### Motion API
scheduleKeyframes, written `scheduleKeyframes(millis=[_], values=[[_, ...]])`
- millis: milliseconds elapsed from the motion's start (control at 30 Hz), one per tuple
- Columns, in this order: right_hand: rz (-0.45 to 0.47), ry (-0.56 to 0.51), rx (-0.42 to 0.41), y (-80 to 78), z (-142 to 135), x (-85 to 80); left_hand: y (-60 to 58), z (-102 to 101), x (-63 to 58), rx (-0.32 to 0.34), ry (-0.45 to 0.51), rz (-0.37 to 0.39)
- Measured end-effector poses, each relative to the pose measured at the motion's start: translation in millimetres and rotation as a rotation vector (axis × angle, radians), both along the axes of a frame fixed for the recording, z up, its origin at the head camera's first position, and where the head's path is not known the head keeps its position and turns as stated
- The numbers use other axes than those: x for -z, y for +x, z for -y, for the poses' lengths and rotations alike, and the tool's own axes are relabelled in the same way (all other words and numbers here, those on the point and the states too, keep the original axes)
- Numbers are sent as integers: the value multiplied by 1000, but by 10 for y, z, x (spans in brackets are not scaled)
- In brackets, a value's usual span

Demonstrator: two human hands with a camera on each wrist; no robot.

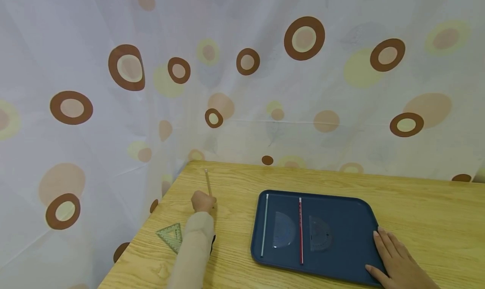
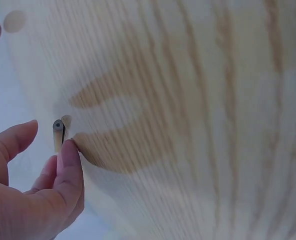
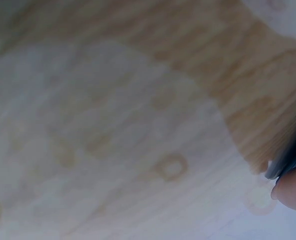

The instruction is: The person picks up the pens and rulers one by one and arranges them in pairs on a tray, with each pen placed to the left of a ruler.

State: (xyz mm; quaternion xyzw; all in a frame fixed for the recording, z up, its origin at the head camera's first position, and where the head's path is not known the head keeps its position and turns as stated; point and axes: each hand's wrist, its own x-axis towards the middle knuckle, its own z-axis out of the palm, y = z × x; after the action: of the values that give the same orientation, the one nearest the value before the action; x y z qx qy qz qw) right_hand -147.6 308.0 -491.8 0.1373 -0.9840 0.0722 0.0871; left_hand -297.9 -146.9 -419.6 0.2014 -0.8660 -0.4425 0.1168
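Note:
My left hand (image 1: 203,201) is low over the table, at a plain wooden pencil (image 1: 208,181) with a white-tipped far end. In the left wrist view, the dark end of the pencil (image 2: 58,126) points at the camera. The fingertips (image 2: 70,152) are right beside it, and the thumb stands apart from it. My right hand (image 1: 401,261) rests on the right rim of a dark blue tray (image 1: 352,234), fingers straight. On this tray lie a pale green pencil (image 1: 265,226), a red pencil (image 1: 301,230) and two clear protractors (image 1: 284,230), one right of each pencil.
A green triangular set square (image 1: 171,236) lies near the table's left edge, partly hidden by my left sleeve (image 1: 195,247). The wooden table (image 1: 231,183) meets a patterned curtain (image 1: 242,91) at the back and left. In the right wrist view, the tray's edge (image 3: 290,150) appears at the right.

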Motion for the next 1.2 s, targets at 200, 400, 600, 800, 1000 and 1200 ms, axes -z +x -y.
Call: scheduleKeyframes(millis=[200, 400, 600, 800, 1000, 1200], values=[[5, -4, 4, -1, -7, -7, -43, -48, -4, -1, 18, 39], [7, -9, 0, 1, 6, 17, -58, -79, -30, -34, -15, 79], [-10, 1, -1, 7, 28, 22, -58, -64, 10, -79, -48, 106], [-14, 1, -2, 6, 28, 9, -51, -41, -5, -45, -32, 117], [9, -13, 11, 6, 19, 0, -32, -25, -55, 3, -28, 146], [-17, 4, 13, 8, 11, 5, -4, -32, -86, 21, -44, 166]])
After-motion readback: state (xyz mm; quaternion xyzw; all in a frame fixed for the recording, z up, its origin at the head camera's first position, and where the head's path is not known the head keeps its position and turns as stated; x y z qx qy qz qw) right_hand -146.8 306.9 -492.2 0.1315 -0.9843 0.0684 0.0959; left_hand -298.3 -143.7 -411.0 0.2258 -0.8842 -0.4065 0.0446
